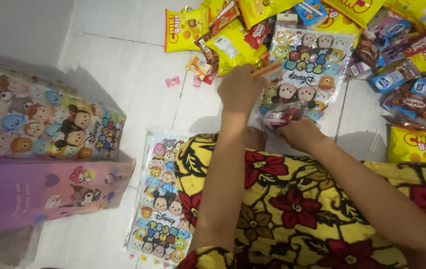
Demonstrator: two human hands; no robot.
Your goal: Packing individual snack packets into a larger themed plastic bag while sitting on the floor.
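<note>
Yellow cloth printed with red flowers [292,209] is seen nearest the camera, draped over the person's lap, and both forearms are extended forward across it. Beside the lap, on the white tiled floor [123,74], a flat plastic bag printed with small cartoon faces [159,199] is laid, partly tucked under the cloth. To the left, two upright gift bags are observed: a purple and pink one [38,194] in front, and one covered in cartoon faces [43,124] behind it.

Further forward, the right hand [300,133] is closed on a small clear packet with red contents [280,114], which is held just above the floor at the near edge of another cartoon-printed plastic bag [305,69]. The left hand [239,89] is closed around a thin orange stick-shaped item [267,69], pinched at the fingertips and pointed towards that bag. What the stick is cannot be told; it is blurred.

Beyond the hands, a heap of snack packets [397,65] is spread across the floor: yellow snack bags, red wrappers and small blue cartons. One yellow snack bag [418,144] is lying apart, right of the right forearm.
</note>
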